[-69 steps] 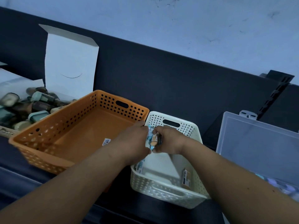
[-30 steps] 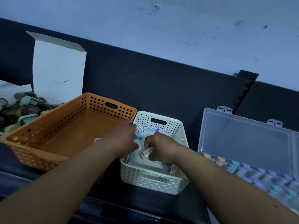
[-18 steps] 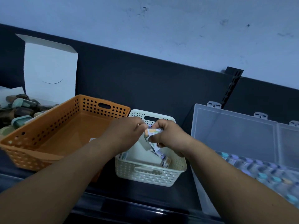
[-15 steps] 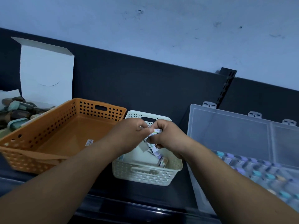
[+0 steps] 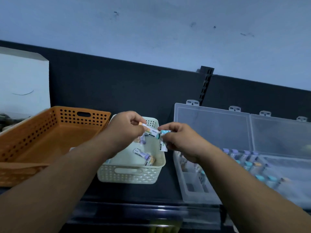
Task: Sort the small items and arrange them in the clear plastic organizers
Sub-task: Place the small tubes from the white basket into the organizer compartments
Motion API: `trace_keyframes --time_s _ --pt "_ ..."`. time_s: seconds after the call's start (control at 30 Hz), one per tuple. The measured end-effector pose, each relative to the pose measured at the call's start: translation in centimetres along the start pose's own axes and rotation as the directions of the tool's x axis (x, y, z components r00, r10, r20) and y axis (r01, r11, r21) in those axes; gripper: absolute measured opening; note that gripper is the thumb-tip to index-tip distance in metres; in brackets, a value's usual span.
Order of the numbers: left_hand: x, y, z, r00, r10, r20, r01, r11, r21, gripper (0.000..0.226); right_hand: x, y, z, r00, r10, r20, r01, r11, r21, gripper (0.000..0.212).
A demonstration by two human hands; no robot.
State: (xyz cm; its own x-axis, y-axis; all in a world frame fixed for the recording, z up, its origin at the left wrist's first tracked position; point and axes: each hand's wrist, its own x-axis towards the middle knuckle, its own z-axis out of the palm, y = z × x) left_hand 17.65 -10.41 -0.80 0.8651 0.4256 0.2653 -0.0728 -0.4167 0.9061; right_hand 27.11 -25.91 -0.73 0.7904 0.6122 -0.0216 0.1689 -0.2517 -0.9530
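Observation:
Both my hands hover over the small cream basket. My left hand pinches a small white labelled tube with an orange end. My right hand pinches small teal-capped tubes that hang below its fingers. A few more small tubes lie in the basket's bottom. The clear plastic organizer stands open to the right, its lid leaning back, with rows of purple- and teal-capped tubes in its compartments.
An orange perforated basket sits left of the cream one. A white cardboard box flap rises at the far left. A dark back panel runs behind everything, with a slotted black bracket on it.
My hands lifted tubes out of the cream basket and have drawn apart, the right hand shifting toward the organizer. The camera has swung right, showing more of the organizer.

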Motion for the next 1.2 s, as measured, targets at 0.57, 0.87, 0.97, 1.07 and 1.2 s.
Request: trace_keyframes --time_s 0.57,0.87,0.97,1.07,1.2 --pt "-1.8 4.0 9.0 0.969 0.031 0.245 -0.061 0.991 0.119 0.015 -5.8 2.1 -10.9 0.997 -0.017 -0.073 0.033 0.972 0.234 0.021" --pt "-2.7 3.7 12.8 0.968 0.012 0.252 -0.13 0.879 0.459 0.011 -6.3 3.7 -13.6 0.998 -0.058 -0.022 0.062 0.97 0.236 0.02" --pt "-2.9 3.6 13.5 0.961 -0.011 0.278 -0.148 0.825 0.546 0.011 -6.1 4.0 -14.2 0.997 -0.071 0.001 0.068 0.969 0.237 0.018" --pt "-2.9 3.0 13.9 0.954 -0.048 0.296 -0.154 0.769 0.62 0.01 -5.7 4.4 -14.4 0.998 -0.066 0.021 0.059 0.97 0.234 0.018" --pt "-3.1 2.3 14.1 0.954 -0.079 0.291 -0.145 0.727 0.671 0.01 -5.3 4.9 -14.3 0.997 -0.065 0.052 0.053 0.976 0.213 0.015"
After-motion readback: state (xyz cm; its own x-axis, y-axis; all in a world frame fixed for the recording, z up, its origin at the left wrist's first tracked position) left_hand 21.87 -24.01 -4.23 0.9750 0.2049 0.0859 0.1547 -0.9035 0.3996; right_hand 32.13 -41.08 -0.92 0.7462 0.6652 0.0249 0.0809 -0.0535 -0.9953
